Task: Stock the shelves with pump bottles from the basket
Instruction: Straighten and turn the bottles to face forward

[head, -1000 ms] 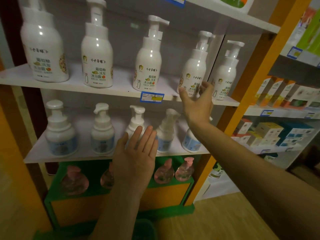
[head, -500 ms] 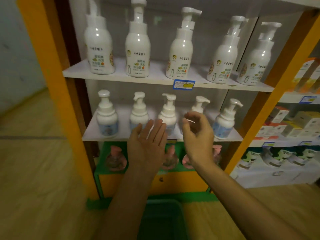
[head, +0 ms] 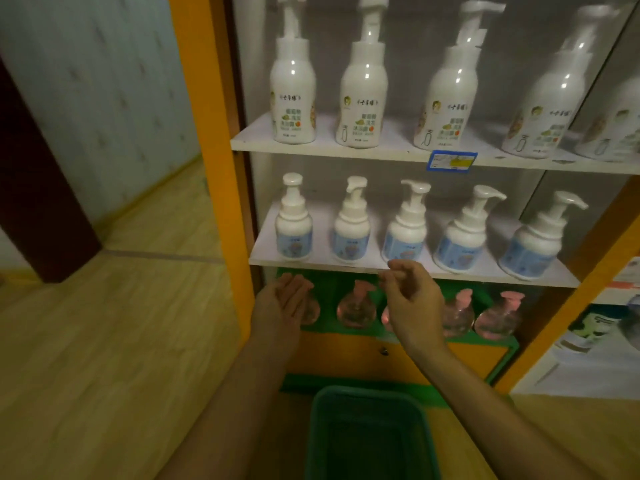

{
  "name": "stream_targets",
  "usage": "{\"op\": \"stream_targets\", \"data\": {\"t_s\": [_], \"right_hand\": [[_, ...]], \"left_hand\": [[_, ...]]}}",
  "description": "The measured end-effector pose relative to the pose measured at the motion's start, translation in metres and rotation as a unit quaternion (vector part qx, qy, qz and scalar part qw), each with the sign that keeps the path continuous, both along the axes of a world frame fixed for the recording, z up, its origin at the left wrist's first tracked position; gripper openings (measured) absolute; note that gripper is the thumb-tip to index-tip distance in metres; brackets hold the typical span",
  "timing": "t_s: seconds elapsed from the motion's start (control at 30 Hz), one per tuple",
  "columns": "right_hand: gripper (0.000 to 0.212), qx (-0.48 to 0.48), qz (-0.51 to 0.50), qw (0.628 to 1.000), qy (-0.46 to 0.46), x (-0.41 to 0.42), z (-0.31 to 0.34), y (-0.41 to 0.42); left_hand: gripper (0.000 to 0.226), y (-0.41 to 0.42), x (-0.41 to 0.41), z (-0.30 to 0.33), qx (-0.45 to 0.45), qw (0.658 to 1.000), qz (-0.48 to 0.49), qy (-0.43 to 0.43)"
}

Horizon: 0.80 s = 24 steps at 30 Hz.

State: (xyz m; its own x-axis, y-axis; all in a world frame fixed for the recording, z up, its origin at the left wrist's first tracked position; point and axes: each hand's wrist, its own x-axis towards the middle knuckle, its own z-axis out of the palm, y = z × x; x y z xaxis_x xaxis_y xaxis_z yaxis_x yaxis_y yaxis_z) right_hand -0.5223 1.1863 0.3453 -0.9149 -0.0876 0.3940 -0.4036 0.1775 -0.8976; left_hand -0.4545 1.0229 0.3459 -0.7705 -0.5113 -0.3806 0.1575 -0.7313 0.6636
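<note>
A green basket (head: 372, 398) sits on the floor below my arms; I see no bottle in the part that shows. Several tall white pump bottles (head: 362, 84) stand on the upper shelf (head: 381, 152). Several short white pump bottles with blue labels (head: 351, 226) line the middle shelf (head: 318, 263). Round pink pump bottles (head: 355, 306) stand on the green bottom shelf. My left hand (head: 285, 306) hangs empty, fingers apart, before the bottom shelf's left end. My right hand (head: 412, 301) is empty too, fingers loosely curled, just below the middle shelf's edge.
An orange upright (head: 207, 140) frames the shelving on the left and a slanted orange post (head: 588, 275) on the right. A blue price tag (head: 452, 161) is stuck on the upper shelf edge. Wooden floor (head: 114, 341) spreads to the left, with a dark door frame (head: 41, 188).
Both hands have dropped from the shelves to the level of the bottom shelf. My view has tilted down and left, so the basket shows more.
</note>
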Motion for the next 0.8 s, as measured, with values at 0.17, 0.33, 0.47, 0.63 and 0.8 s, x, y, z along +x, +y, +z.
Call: {"op": "stream_targets", "data": {"t_s": [0.17, 0.33, 0.47, 0.63, 0.8], "right_hand": [[0.019, 0.046, 0.032, 0.998, -0.04, -0.012, -0.048, -0.022], [0.031, 0.088, 0.071, 0.989, -0.093, -0.035, -0.082, -0.049], [0.036, 0.141, 0.09, 0.978, -0.124, -0.05, -0.113, -0.073], [0.054, 0.21, 0.115, 0.955, -0.175, -0.074, -0.161, -0.106], [0.056, 0.23, 0.13, 0.938, -0.222, -0.089, -0.187, -0.123]], "left_hand": [[0.031, -0.02, -0.017, -0.022, -0.056, 0.995, 0.003, -0.087], [0.016, -0.042, -0.041, -0.059, -0.153, 0.973, 0.006, -0.172], [0.027, -0.046, -0.057, -0.089, -0.252, 0.942, -0.021, -0.223], [0.032, -0.059, -0.075, -0.118, -0.298, 0.921, -0.054, -0.244], [0.033, -0.067, -0.08, -0.142, -0.297, 0.918, -0.109, -0.238]]}}
